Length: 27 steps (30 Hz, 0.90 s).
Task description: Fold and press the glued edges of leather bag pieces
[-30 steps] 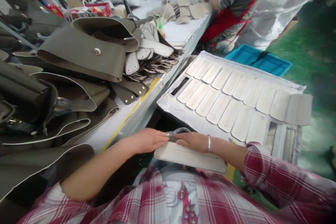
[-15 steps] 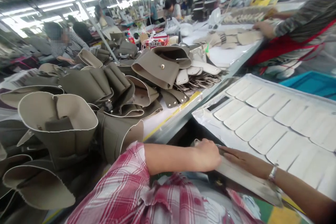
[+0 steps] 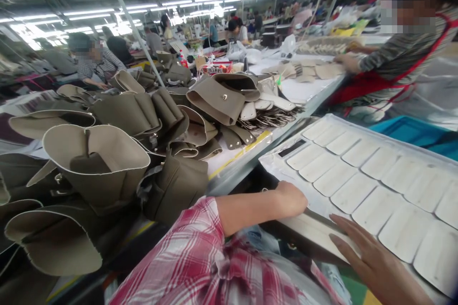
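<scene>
My left hand (image 3: 291,198) is bent over the near-left side of a white tray, at the far end of a long pale edge (image 3: 315,228). Its fingers are hidden, so any grip is unseen. My right hand (image 3: 368,252) lies farther right with fingers apart, over the same edge and the tray's near border, holding nothing visible. Below the edge is a dark side with a small brass-coloured knob or stud (image 3: 292,246). Rows of pale rounded flaps (image 3: 352,195) lie on the white tray (image 3: 274,164).
Taupe bag bodies (image 3: 96,157) with pale linings are heaped on the table at left. Straps with metal ends (image 3: 272,109) lie by its yellow-taped edge (image 3: 243,150). A blue crate (image 3: 408,128) stands behind the tray. A co-worker in a red apron (image 3: 368,88) handles pieces at the far right.
My right hand has moved away from my left, toward the lower right, and its fingers have spread. The view has shifted slightly. The bag body by my left arm has changed shape.
</scene>
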Tool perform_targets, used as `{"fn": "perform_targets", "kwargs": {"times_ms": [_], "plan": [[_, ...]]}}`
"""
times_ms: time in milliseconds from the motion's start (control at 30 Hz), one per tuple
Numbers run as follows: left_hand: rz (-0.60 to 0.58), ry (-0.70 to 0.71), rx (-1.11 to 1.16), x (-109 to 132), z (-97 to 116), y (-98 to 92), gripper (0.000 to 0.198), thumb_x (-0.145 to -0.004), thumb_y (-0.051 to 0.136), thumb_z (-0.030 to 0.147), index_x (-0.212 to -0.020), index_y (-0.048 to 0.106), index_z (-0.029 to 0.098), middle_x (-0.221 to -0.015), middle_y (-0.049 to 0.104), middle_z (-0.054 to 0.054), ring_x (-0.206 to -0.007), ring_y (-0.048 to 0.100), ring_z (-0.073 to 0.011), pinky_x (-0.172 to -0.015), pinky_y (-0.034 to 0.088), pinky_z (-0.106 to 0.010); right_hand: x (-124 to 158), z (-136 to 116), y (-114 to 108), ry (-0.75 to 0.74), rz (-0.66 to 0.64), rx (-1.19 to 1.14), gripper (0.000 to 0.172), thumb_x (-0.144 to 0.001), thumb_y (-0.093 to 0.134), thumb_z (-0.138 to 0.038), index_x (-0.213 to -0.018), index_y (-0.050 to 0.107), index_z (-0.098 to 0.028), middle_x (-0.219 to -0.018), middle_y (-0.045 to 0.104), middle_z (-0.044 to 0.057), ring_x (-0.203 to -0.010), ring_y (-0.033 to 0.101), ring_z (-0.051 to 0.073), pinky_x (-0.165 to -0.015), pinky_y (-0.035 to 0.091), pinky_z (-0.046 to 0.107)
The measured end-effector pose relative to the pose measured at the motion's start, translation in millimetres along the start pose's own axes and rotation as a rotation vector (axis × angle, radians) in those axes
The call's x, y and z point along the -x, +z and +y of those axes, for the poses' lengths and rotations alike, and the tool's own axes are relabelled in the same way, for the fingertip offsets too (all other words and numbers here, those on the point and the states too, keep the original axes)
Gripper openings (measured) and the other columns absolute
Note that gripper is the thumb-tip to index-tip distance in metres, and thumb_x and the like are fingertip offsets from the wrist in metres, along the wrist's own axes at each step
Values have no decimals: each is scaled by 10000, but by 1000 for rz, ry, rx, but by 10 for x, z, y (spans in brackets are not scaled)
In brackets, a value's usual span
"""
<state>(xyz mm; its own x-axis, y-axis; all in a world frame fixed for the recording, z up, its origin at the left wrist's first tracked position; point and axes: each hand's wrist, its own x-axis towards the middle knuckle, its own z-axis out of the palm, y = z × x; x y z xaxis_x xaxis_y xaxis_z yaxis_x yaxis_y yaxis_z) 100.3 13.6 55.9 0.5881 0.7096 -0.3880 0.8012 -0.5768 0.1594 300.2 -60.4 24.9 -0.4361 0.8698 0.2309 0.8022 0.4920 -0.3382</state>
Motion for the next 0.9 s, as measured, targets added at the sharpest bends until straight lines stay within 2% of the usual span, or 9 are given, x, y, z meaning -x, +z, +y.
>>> {"fn": "perform_targets", "kwargs": {"times_ms": [200,367,467,567,600,633,733,833,900], "plan": [[-1,-60,0,-55,-25,-1,264,-796,508,158,-1004,667,123,-1070,647,-128,-957,594,-272,-766,488,-391,-98,-272,-134,-133,79,-31,474,-904,330,-527,-1256,467,-240,-1247,528,81,-1096,544,258,-925,478,423],[104,-102,-26,102,-46,34,245,-815,479,166,-958,676,143,-1031,650,-123,-942,592,-250,-772,473,-346,-188,-277,-177,-65,106,-71,411,-907,385,-470,-1237,481,-244,-1241,522,69,-1091,540,246,-923,474,421],[190,-106,-50,338,-56,175,230,-815,464,136,-882,682,110,-945,653,-146,-912,589,-274,-736,477,-365,-58,-150,-265,2,120,-99,329,-918,412,-384,-1190,520,-233,-1209,544,68,-1046,565,208,-902,490,361],[275,-41,-56,471,-163,425,225,-826,456,124,-815,680,104,-970,646,-151,-973,562,-294,-856,430,-443,209,69,-315,59,146,-115,288,-905,454,-330,-1147,552,-206,-1160,571,84,-1030,570,198,-912,481,348],[342,-38,-54,470,-192,513,241,-858,435,160,-906,666,109,-1082,618,-149,-1059,522,-303,-939,367,-489,318,147,-302,71,151,-106,281,-893,481,-324,-1135,559,-205,-1147,576,86,-1036,564,205,-927,470,368],[484,-38,-48,453,-195,595,237,-863,453,191,-980,647,124,-1163,590,-133,-1112,490,-299,-992,310,-512,431,216,-272,80,150,-99,283,-878,511,-320,-1131,561,-205,-1141,577,89,-1049,555,214,-940,459,390],[686,128,22,350,6,769,339,-847,523,245,-1165,547,130,-1244,541,-115,-1148,458,-263,-1042,263,-479,729,348,-82,96,119,-112,331,-836,578,-296,-1153,549,-205,-1187,545,102,-1115,503,241,-964,431,443],[616,356,136,198,391,845,326,-825,584,286,-1121,554,154,-1124,593,-81,-1048,501,-221,-948,371,-388,883,391,173,121,168,-151,280,-827,592,-276,-1100,580,-212,-1230,512,105,-1176,446,254,-966,416,466],[565,381,174,85,595,862,202,-834,576,283,-1004,596,177,-1026,614,-56,-971,518,-211,-858,406,-367,905,402,316,144,251,-181,169,-838,581,-263,-996,615,-215,-1211,523,96,-1177,439,249,-967,406,466]]}}
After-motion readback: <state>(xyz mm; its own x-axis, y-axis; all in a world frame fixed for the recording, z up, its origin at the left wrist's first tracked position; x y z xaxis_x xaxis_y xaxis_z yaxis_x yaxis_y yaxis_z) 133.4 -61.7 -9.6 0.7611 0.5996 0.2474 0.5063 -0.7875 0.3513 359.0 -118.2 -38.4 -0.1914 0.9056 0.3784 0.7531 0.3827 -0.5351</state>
